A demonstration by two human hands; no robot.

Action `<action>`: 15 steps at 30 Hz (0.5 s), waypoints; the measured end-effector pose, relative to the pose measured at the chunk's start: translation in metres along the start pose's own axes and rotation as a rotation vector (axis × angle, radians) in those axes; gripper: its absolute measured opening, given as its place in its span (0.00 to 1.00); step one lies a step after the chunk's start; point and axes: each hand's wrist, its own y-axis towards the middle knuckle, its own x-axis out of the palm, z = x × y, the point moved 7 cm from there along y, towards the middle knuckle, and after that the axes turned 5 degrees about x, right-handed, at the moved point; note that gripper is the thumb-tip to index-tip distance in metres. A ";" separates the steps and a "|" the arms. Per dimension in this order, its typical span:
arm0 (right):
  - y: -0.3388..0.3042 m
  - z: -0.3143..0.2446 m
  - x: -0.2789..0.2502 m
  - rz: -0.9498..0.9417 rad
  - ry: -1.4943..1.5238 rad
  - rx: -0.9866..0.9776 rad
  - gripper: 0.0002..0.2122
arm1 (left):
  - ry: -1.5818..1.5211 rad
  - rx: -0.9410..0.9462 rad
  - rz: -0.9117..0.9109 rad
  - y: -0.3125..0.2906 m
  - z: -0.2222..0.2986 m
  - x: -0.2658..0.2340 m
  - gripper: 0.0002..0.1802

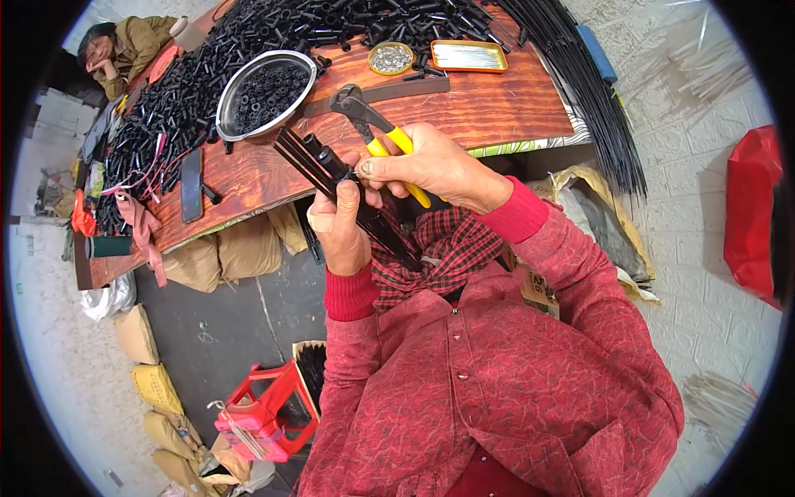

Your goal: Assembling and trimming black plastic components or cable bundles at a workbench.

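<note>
Above my lap, my left hand (344, 236) is closed around a bundle of thin black rods (302, 161), which slants from upper left down toward the checked cloth. Black tubular pieces (330, 159) sit along the bundle just above my left fingers. My right hand (439, 170) has a pair of end-cutting pincers (352, 103) with yellow handles tucked in its grip, jaws pointing up and left. Its thumb and fingertips pinch near the tubular pieces, meeting the left fingers. Whatever small piece lies between those fingertips is too hidden to make out.
The wooden table (513, 108) carries a heap of black tubular parts (166, 99), a metal bowl (222, 116) of black rings, a round tin (391, 58), a tray of pins (469, 45) and a phone (191, 186). Long black rods (571, 74) hang right; a red stool (265, 414) stands lower left. A person (137, 41) leans far left.
</note>
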 end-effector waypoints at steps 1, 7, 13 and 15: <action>0.000 0.001 -0.001 -0.001 -0.004 0.003 0.12 | -0.001 -0.002 -0.002 0.000 -0.001 0.000 0.22; -0.001 0.002 -0.001 -0.017 0.007 -0.008 0.12 | 0.009 -0.008 -0.012 0.001 -0.003 -0.001 0.23; 0.000 0.003 -0.001 -0.047 0.038 -0.012 0.13 | -0.048 -0.019 -0.042 0.002 -0.005 -0.001 0.24; 0.000 0.003 -0.001 -0.061 0.059 -0.016 0.14 | -0.040 -0.012 -0.051 0.002 -0.002 0.003 0.24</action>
